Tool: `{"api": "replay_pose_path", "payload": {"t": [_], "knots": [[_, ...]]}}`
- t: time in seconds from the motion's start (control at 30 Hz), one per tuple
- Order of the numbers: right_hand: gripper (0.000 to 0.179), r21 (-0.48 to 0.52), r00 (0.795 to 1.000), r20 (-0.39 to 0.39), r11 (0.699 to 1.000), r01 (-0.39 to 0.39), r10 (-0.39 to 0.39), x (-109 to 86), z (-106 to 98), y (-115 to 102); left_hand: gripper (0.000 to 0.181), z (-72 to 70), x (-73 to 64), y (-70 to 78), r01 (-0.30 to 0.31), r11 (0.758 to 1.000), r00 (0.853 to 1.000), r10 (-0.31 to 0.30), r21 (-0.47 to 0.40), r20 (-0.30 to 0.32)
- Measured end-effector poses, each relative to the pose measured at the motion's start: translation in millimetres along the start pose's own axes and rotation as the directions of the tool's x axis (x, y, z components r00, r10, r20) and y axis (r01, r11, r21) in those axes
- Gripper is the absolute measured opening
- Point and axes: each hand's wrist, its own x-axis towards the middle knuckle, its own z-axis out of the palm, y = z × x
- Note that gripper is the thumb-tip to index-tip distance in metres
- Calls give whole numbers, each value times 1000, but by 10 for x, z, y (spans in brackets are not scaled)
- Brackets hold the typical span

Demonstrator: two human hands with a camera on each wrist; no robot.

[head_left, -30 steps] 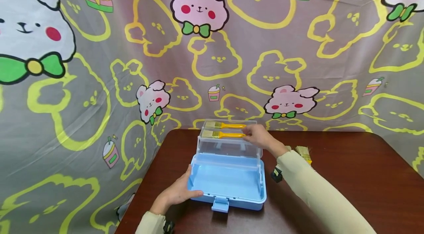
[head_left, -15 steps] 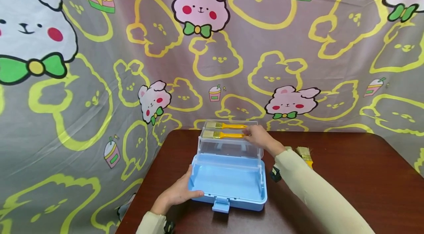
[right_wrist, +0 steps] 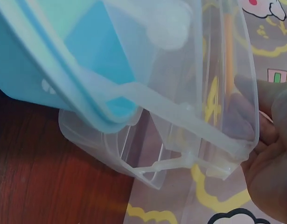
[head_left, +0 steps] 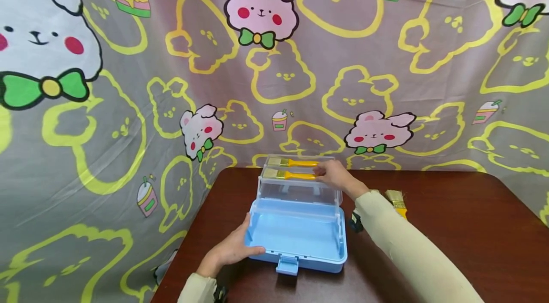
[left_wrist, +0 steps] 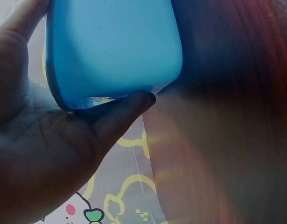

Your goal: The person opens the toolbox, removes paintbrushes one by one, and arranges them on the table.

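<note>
In the head view a light blue plastic storage box stands opened up, its front latch hanging down. Raised behind its base is a clear tray with two yellow-handled paintbrushes lying in it, a rear brush and a front brush. My left hand grips the box's left front corner, thumb over the front rim and fingers along the side. My right hand pinches the tray's right end, close to the brush handles. In the right wrist view its fingertips show through the clear wall.
Right of the box another paintbrush lies on the dark wooden table, partly behind my right sleeve. A patterned cloth hangs along the table's back and left sides. Clear hinge arms link the tray to the base.
The head view shifts very slightly. Both hands, the box and the brushes in the tray keep their places.
</note>
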Motion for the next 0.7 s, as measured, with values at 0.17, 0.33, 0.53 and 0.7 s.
{"api": "replay_pose_path", "payload": {"t": [0.17,0.33,0.53,0.7], "knots": [[31,25,1000,5,999,-20,20,20,-4,35,115,15,4,19,5,1000,1000,-5,0,-6],[29,-28,1000,2,1000,14,-14,56,0,42,114,10,0,32,6,1000,1000,-6,3,-8],[27,-63,1000,1,998,29,-29,64,19,41,115,7,13,28,15,1000,1000,-15,-1,-6],[30,-44,1000,10,999,11,-10,64,36,47,115,7,11,31,13,1000,1000,-13,4,-5]]}}
